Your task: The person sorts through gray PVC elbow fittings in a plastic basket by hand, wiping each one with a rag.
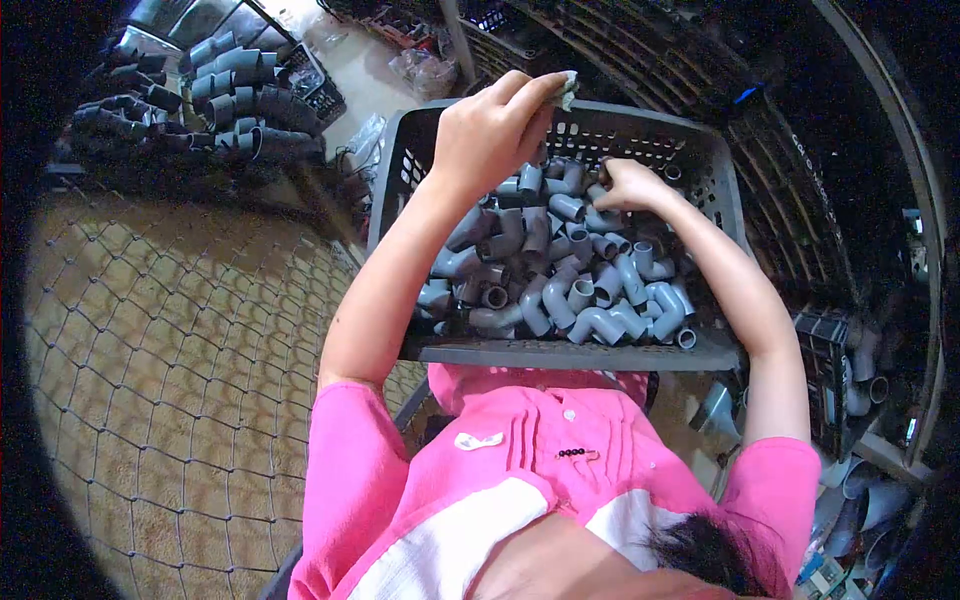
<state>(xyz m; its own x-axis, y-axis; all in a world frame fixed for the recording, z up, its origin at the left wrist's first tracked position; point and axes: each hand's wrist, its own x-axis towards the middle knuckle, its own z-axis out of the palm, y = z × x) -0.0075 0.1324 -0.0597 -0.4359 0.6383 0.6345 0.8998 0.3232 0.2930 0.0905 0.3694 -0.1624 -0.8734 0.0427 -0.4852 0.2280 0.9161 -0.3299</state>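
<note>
My left hand is raised over the far left part of a dark plastic crate. Its fingers are closed on a small crumpled whitish cloth. Inside the crate, towards the far right, my right hand is closed around a grey pipe elbow, partly hidden by the fingers. Many more loose grey pipe elbows lie jumbled in the crate, pointing in all directions. The crate's near rim is close to my pink shirt.
Wire mesh spreads over a brown surface on the left. Larger grey pipe fittings are piled at the back left. Dark slatted racks stand along the right, with another dark crate and more fittings below.
</note>
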